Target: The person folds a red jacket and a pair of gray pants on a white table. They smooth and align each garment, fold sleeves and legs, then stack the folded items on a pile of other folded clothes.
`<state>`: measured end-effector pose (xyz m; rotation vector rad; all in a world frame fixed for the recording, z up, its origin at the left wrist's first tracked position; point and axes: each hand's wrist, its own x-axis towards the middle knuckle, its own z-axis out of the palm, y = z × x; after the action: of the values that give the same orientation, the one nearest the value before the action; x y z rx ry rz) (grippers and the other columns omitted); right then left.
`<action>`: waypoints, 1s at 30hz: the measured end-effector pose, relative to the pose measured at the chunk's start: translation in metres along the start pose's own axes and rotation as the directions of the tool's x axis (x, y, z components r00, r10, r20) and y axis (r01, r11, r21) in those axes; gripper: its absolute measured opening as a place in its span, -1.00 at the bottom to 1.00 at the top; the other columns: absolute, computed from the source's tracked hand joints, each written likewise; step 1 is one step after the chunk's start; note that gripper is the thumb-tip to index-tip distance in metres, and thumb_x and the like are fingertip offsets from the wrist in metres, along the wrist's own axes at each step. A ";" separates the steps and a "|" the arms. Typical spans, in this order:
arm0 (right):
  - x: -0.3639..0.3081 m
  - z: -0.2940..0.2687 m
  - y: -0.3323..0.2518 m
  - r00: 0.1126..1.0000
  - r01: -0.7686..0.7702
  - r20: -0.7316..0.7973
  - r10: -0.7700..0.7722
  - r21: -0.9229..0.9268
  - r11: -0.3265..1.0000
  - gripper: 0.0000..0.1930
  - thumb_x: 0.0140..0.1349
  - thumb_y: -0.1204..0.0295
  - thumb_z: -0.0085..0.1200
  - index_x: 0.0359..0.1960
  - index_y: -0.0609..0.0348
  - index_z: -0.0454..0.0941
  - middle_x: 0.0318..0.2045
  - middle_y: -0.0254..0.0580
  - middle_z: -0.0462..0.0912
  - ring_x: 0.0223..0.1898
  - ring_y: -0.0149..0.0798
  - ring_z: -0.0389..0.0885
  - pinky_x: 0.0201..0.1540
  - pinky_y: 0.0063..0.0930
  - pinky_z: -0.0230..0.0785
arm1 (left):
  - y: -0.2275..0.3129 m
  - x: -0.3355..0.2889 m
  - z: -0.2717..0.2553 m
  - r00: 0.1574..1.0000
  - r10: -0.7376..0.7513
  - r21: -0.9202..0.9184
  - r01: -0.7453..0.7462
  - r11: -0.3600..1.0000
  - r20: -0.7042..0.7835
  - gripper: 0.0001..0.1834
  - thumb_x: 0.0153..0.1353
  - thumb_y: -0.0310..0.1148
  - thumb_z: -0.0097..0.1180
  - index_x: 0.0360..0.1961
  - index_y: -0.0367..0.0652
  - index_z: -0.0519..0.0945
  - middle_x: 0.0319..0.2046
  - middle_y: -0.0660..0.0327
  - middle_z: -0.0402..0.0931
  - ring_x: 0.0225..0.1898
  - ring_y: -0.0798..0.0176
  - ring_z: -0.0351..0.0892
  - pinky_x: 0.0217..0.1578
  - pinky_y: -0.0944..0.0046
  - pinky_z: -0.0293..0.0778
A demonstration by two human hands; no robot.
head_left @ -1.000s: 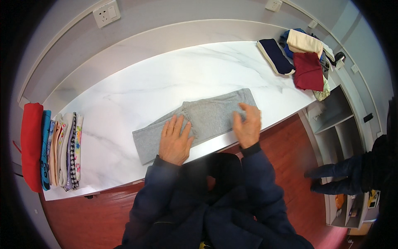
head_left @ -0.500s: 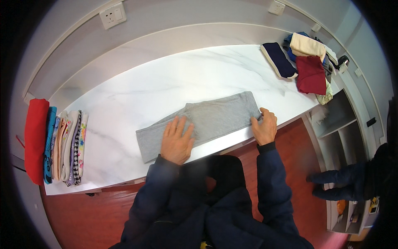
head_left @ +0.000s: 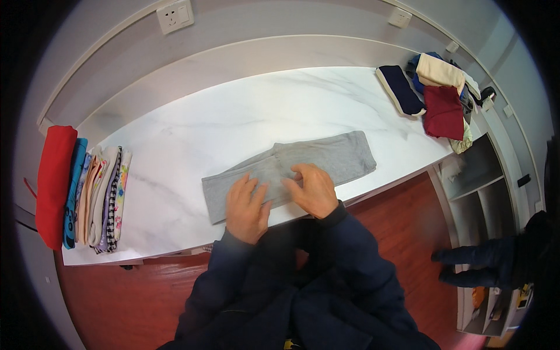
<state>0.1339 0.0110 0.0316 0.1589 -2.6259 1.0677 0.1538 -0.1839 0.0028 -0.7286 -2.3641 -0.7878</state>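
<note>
White marble tabletop lies bare beyond both hands. Left hand and right hand press flat, fingers spread, on one grey folded garment near the front edge.

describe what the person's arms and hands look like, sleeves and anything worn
Both arms wear long dark navy sleeves with snug, darker cuffs at the wrists. The left hand and right hand are bare: no gloves, and no rings or watch show.

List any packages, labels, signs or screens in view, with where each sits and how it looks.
None in view.
Nearest things: white square wall socket on the wall, upper left.
Small white wall plate on the wall, upper right.
</note>
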 end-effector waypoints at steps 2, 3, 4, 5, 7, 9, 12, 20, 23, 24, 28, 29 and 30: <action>0.005 0.011 -0.002 1.000 0.004 -0.003 -0.004 -0.068 0.998 -0.68 0.13 0.28 0.29 -0.21 0.30 0.65 -0.42 0.03 0.65 -0.37 0.05 0.65 -0.28 -0.13 0.47 | -0.005 -0.004 -0.006 0.998 -0.051 -0.014 0.051 0.999 -0.032 -0.54 0.00 -0.51 0.35 0.00 -0.29 0.63 0.07 -0.07 0.54 0.25 -0.24 0.43 0.19 -0.11 0.37; 0.008 0.016 -0.002 0.999 -0.031 0.003 0.032 -0.097 0.995 -0.69 0.12 0.27 0.29 -0.24 0.28 0.65 -0.42 0.03 0.64 -0.36 0.06 0.64 -0.29 -0.11 0.46 | -0.007 -0.006 -0.007 0.999 -0.046 -0.001 0.046 0.999 -0.025 -0.55 0.00 -0.50 0.35 -0.01 -0.30 0.64 0.06 -0.06 0.54 0.24 -0.23 0.43 0.19 -0.12 0.36; 0.011 0.022 -0.003 0.998 -0.066 0.009 0.068 -0.127 0.990 -0.70 0.11 0.27 0.29 -0.26 0.27 0.64 -0.42 0.02 0.64 -0.36 0.08 0.63 -0.29 -0.08 0.46 | -0.009 -0.007 -0.007 0.998 -0.052 0.005 0.052 0.999 -0.019 -0.57 0.00 -0.49 0.34 -0.03 -0.30 0.64 0.05 -0.05 0.54 0.23 -0.22 0.44 0.20 -0.12 0.36; 0.013 0.026 -0.003 0.995 -0.102 0.006 0.104 -0.153 0.983 -0.71 0.10 0.26 0.29 -0.29 0.26 0.64 -0.43 0.02 0.64 -0.35 0.09 0.63 -0.29 -0.06 0.45 | -0.011 -0.008 -0.007 0.998 -0.060 0.007 0.060 0.998 -0.017 -0.58 0.01 -0.48 0.34 -0.04 -0.30 0.65 0.04 -0.04 0.54 0.22 -0.21 0.44 0.21 -0.13 0.35; 0.016 0.033 -0.002 0.995 -0.098 -0.007 0.098 -0.170 0.981 -0.75 0.08 0.30 0.29 -0.37 0.23 0.59 -0.41 0.05 0.62 -0.34 0.13 0.63 -0.29 -0.03 0.47 | -0.014 -0.011 -0.006 0.999 -0.040 0.023 0.040 0.999 -0.012 -0.59 0.01 -0.46 0.34 -0.05 -0.30 0.65 0.06 -0.04 0.54 0.21 -0.20 0.45 0.21 -0.14 0.34; 0.017 0.038 -0.002 0.996 -0.090 -0.021 0.088 -0.171 0.981 -0.78 0.07 0.33 0.28 -0.40 0.22 0.58 -0.40 0.06 0.61 -0.33 0.15 0.63 -0.29 -0.01 0.48 | -0.015 -0.013 -0.005 0.999 -0.037 0.023 0.037 0.999 -0.007 -0.59 0.01 -0.45 0.33 -0.06 -0.30 0.65 0.07 -0.04 0.54 0.22 -0.20 0.45 0.22 -0.15 0.33; 0.017 0.040 -0.001 0.998 -0.062 -0.039 0.056 -0.158 0.986 -0.83 0.06 0.39 0.25 -0.41 0.22 0.57 -0.39 0.05 0.61 -0.33 0.15 0.63 -0.29 -0.01 0.47 | -0.016 -0.015 -0.005 0.999 -0.045 0.010 0.045 0.999 0.001 -0.60 0.02 -0.44 0.33 -0.06 -0.30 0.65 0.08 -0.04 0.54 0.22 -0.19 0.44 0.24 -0.16 0.31; 0.015 0.038 -0.005 0.999 0.002 -0.037 -0.002 -0.005 1.000 -0.87 0.10 0.51 0.11 -0.33 0.21 0.47 -0.44 0.08 0.62 -0.36 0.18 0.63 -0.32 0.03 0.42 | -0.015 -0.014 -0.007 0.997 -0.068 0.006 0.068 0.998 0.041 -0.60 0.02 -0.44 0.34 -0.06 -0.28 0.65 0.10 -0.03 0.53 0.25 -0.17 0.42 0.26 -0.13 0.29; 0.014 0.037 -0.007 0.992 -0.122 0.031 0.119 0.146 0.982 -0.76 0.11 0.48 0.16 -0.17 0.25 0.49 -0.38 0.09 0.68 -0.35 0.11 0.66 -0.25 -0.17 0.48 | -0.015 -0.014 -0.006 0.998 -0.050 0.001 0.050 0.999 0.023 -0.58 -0.01 -0.44 0.35 -0.06 -0.28 0.66 0.11 -0.03 0.53 0.24 -0.17 0.42 0.27 -0.13 0.29; 0.013 0.037 -0.007 0.996 -0.085 -0.003 0.087 0.186 0.979 -0.76 0.12 0.49 0.15 -0.17 0.25 0.49 -0.39 0.10 0.67 -0.35 0.14 0.66 -0.26 -0.13 0.48 | -0.015 -0.014 -0.006 0.999 -0.039 0.002 0.039 0.999 0.021 -0.58 -0.02 -0.45 0.36 -0.06 -0.28 0.66 0.11 -0.03 0.53 0.24 -0.17 0.42 0.26 -0.13 0.30; 0.010 0.040 -0.007 0.991 -0.097 -0.055 0.118 0.288 0.953 -0.77 0.12 0.50 0.18 -0.18 0.27 0.53 -0.44 0.12 0.67 -0.35 0.14 0.69 -0.27 -0.11 0.50 | -0.016 -0.013 -0.007 0.999 -0.039 0.000 0.039 0.999 0.033 -0.57 -0.03 -0.47 0.36 -0.06 -0.28 0.65 0.09 -0.05 0.54 0.23 -0.19 0.43 0.24 -0.12 0.32; 0.010 0.041 -0.006 0.991 -0.109 -0.041 0.125 0.283 0.953 -0.79 0.11 0.51 0.18 -0.20 0.27 0.55 -0.46 0.11 0.67 -0.36 0.12 0.69 -0.28 -0.12 0.50 | -0.015 -0.014 -0.008 0.999 -0.038 0.000 0.038 0.999 0.036 -0.58 -0.02 -0.49 0.35 -0.05 -0.29 0.64 0.09 -0.06 0.54 0.24 -0.22 0.44 0.24 -0.11 0.33; 0.012 0.040 -0.004 0.991 -0.115 -0.034 0.129 0.277 0.954 -0.81 0.11 0.51 0.18 -0.23 0.27 0.56 -0.47 0.10 0.67 -0.37 0.10 0.70 -0.28 -0.14 0.50 | -0.015 -0.013 -0.008 0.998 -0.047 -0.004 0.047 0.999 0.038 -0.58 -0.01 -0.51 0.35 -0.04 -0.29 0.64 0.09 -0.07 0.55 0.24 -0.24 0.44 0.23 -0.11 0.34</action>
<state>0.1140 -0.0192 0.0109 0.0268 -2.4572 1.4564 0.1560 -0.2039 -0.0053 -0.6987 -2.4222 -0.8064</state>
